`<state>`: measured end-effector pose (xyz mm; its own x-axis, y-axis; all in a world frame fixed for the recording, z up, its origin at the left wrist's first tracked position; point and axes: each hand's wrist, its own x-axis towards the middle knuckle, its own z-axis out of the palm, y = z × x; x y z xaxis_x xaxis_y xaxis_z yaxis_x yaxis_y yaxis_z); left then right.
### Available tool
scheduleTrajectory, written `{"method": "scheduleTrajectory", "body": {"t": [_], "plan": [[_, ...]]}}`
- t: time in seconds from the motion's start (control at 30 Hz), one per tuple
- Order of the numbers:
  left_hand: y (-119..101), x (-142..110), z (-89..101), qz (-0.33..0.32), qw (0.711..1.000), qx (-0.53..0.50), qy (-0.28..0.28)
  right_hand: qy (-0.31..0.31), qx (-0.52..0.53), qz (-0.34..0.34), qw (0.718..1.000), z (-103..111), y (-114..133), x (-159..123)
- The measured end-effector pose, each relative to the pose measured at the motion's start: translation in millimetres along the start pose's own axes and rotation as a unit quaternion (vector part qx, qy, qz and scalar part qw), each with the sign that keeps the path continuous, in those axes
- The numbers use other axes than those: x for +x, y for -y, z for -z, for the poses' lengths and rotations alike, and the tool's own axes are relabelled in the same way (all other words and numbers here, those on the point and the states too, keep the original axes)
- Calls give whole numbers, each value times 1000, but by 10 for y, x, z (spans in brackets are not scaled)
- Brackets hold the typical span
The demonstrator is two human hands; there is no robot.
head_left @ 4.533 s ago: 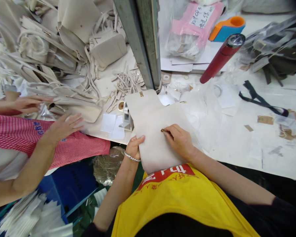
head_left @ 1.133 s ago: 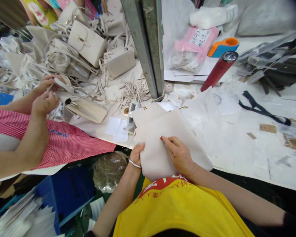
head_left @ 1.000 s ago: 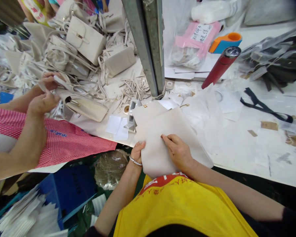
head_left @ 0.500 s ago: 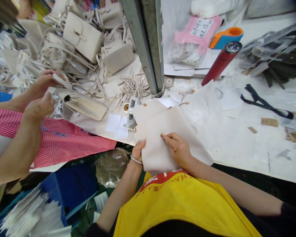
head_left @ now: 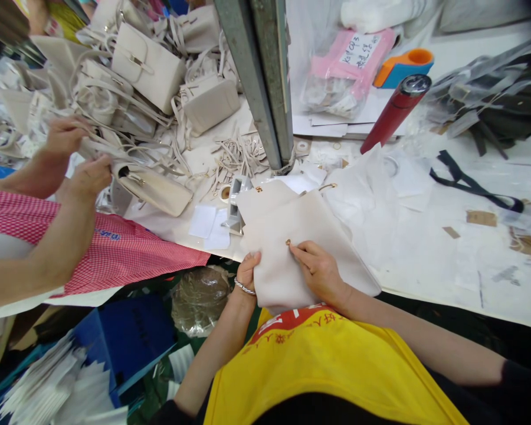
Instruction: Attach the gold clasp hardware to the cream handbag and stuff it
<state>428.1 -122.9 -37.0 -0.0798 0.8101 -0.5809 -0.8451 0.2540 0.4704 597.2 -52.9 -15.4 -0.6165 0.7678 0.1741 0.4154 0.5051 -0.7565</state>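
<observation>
A cream handbag with its flap lifted up rests against my front at the table edge. My left hand is closed on its left side, thumb on the front panel. On that panel, the fingers of my right hand are pressed together at a small gold clasp; the fingertips touch it. Gold hardware shows on the flap, and a strap end with a gold fitting sticks out behind the bag.
At left, a co-worker's hands handle straps beside another cream bag. More bags pile behind. A metal post rises mid-table. Rightward are a red flask, a tape dispenser and a black strap.
My hands and the handbag hold almost the same place. The co-worker's nearer hand has moved right toward the bag, and the farther one slightly left.
</observation>
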Motion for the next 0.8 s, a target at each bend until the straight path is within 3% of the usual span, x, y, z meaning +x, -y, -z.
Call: {"method": "scheduleTrajectory", "body": {"t": [0.37, 0.5, 0.63, 0.8], "plan": [[-12, -45, -89, -13, 1000, 24, -15, 1, 54, -6, 999, 19, 15, 24], [-32, -40, -115, -26, 999, 26, -9, -41, 86, -40, 995, 58, 10, 40], [-37, -25, -97, -33, 999, 26, -6, -88, 43, -67, 993, 81, 33, 90], [-33, -20, -89, -37, 999, 31, -14, -75, -94, -54, 991, 87, 98, 154]]}}
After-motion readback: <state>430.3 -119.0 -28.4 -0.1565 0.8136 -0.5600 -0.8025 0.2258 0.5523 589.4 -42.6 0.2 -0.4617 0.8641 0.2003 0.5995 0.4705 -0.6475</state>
